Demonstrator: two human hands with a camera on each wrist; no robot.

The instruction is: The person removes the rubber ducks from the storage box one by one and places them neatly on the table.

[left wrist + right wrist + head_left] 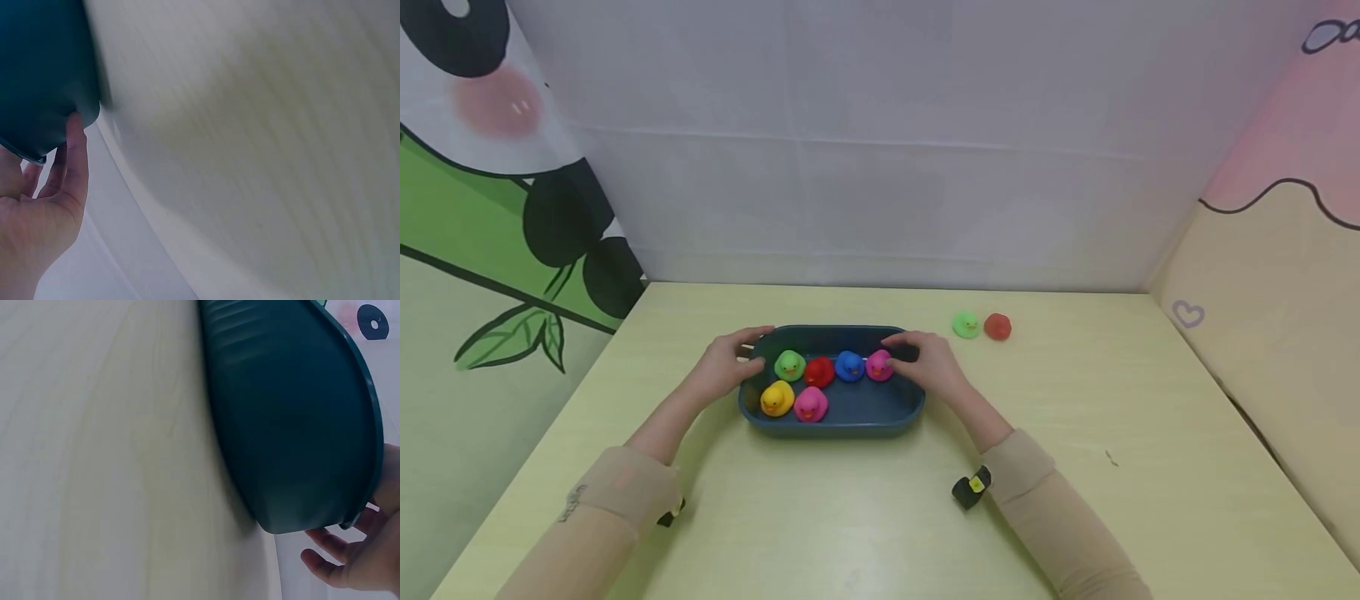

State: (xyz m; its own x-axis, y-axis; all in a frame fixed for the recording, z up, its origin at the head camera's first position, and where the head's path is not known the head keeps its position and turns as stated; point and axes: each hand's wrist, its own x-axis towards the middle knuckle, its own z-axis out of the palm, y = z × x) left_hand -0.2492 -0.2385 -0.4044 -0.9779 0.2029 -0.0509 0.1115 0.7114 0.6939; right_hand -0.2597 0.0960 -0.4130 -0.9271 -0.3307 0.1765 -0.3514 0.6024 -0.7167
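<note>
A dark blue-green oblong basket [850, 432] sits on the table and holds several small rubber ducks. Its back row has a green duck [789, 366], a red duck [819, 372], a blue duck [850, 367] and a pink duck [879, 365]. In front lie a yellow duck [777, 399] and another pink duck [810, 404]. My left hand [727, 367] grips the basket's left end, thumb over the rim and fingers outside, as the left wrist view shows. At the right end my right hand [928, 364] grips the rim, its thumb close to the pink duck.
A light green duck [966, 325] and a red duck [997, 327] lie on the table [1075, 467] behind and right of the basket. A pale cloth wall [880, 208] rises along the back edge, with printed panels at both sides.
</note>
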